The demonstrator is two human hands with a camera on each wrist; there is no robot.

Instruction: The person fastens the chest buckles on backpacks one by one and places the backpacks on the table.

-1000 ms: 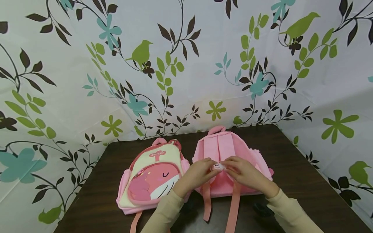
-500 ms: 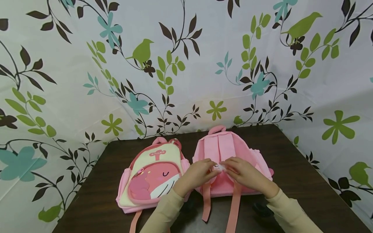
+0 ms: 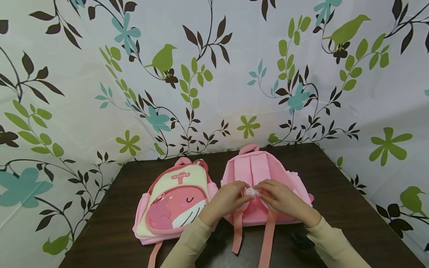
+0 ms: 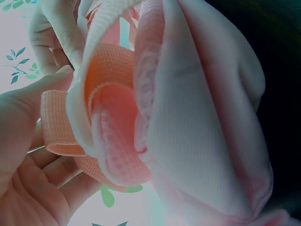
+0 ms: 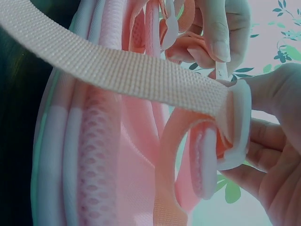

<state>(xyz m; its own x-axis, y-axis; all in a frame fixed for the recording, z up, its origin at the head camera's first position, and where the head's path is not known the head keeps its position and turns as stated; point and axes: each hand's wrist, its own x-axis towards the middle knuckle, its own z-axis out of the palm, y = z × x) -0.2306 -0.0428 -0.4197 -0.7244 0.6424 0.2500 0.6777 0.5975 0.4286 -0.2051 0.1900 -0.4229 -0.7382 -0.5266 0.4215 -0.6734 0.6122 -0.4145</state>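
A pink backpack (image 3: 279, 167) lies with its strap side up on the dark table. My left hand (image 3: 231, 199) and right hand (image 3: 276, 197) meet over its middle. Between their fingertips is a small white buckle (image 3: 250, 191), pinched from both sides and partly hidden by the fingers. The right wrist view shows my left thumb pressed on a narrow white part (image 5: 222, 70) of it. Peach webbing straps (image 4: 113, 70) loop close to both hands. A white strap slider (image 5: 241, 125) sits beside my right fingers in the right wrist view.
A second backpack (image 3: 182, 176), cream and pink with a whale face, lies just left, near my left forearm. Loose strap ends (image 3: 268, 238) hang toward the table's near side. A dark object (image 3: 301, 240) lies below the right wrist. A leaf-patterned curtain (image 3: 214, 74) stands behind.
Both hands stay in place over the pink backpack. Only slight finger movement shows around the white buckle, which is a little more exposed now.
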